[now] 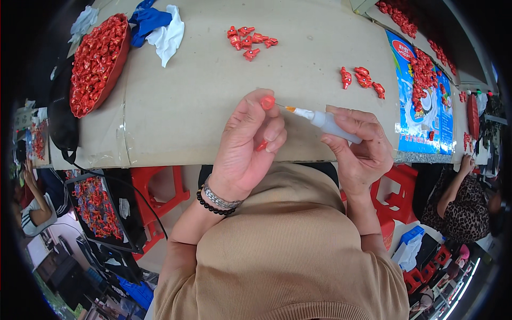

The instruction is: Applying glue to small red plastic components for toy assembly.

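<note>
holding: left hand [246, 143] pinches a small red piece [268, 102] between thumb and forefinger, raised just above the near table edge; the other fingers curl shut over a second red bit [261, 145] in the palm.
wrist: a dark bead bracelet [212, 207] and a metal band sit on the left wrist.
squeezing: right hand [358, 145] is closed around a small white squeeze bottle [333, 126], fingers wrapped on its body.
nozzle: the bottle's orange tip and thin needle [282, 106] point left and reach the red piece, touching it or just short of it; i cannot tell which.
table: a beige covered table [202, 90] lies just beyond both hands.
middle: one small cluster of red pieces [249, 39] lies ahead of the left hand, another smaller cluster [362, 78] ahead of the right, both well apart from the hands.
far left: a red bowl [118, 64] heaped with red pieces, with blue and white cloths [158, 25] beside it.
far right: a blue printed sheet [421, 112] carrying a heap of more red pieces.
below table, left: a dark tray [114, 226] of red pieces beside a red stool [160, 186].
</note>
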Available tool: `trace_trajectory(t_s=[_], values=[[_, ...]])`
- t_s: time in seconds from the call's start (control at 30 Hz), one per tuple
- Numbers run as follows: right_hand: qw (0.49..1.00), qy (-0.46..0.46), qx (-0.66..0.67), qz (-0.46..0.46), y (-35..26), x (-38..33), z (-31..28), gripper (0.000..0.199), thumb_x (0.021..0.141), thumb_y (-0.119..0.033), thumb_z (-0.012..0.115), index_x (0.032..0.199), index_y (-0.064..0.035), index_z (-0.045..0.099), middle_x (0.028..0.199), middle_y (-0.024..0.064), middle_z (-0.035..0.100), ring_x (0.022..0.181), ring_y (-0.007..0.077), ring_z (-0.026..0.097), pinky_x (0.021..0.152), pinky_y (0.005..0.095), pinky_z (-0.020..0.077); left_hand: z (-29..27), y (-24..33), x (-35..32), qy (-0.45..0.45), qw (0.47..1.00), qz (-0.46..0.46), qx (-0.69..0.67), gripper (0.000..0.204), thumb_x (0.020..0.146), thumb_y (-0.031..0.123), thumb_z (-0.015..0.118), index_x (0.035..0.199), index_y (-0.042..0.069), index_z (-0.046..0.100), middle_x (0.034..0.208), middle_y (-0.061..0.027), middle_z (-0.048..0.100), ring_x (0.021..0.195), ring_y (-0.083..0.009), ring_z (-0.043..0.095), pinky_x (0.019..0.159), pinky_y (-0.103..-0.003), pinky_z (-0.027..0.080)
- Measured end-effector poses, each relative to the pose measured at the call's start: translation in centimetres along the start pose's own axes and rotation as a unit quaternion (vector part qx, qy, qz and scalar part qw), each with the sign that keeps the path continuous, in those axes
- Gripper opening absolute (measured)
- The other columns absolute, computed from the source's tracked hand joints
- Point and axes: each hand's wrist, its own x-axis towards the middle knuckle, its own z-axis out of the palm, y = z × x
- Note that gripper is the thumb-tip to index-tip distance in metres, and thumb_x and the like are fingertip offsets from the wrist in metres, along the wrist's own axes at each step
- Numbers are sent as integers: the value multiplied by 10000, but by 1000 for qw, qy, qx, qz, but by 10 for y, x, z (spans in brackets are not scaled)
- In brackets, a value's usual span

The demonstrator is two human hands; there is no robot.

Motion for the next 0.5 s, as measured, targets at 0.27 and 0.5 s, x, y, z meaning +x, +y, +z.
trace_trajectory(t_s=[0.27,0.5], values=[[999,-33,-31,-8,3,-1,-5,288,667,67,756,923,36,627,962,201,658,895,236,649,700,285,532,5,-2,0,-16,1000,15,3,162,963,195,512,1075,78,518,913,-45,599,620,-93,375,512,-204,334],[1000,-14,-26,-4,4,-1,-1,274,620,127,716,874,44,655,910,170,683,810,225,660,637,275,516,3,-1,-1,-11,1000,19,-3,152,966,185,505,1070,75,515,928,-55,610,617,-90,387,507,-207,337]])
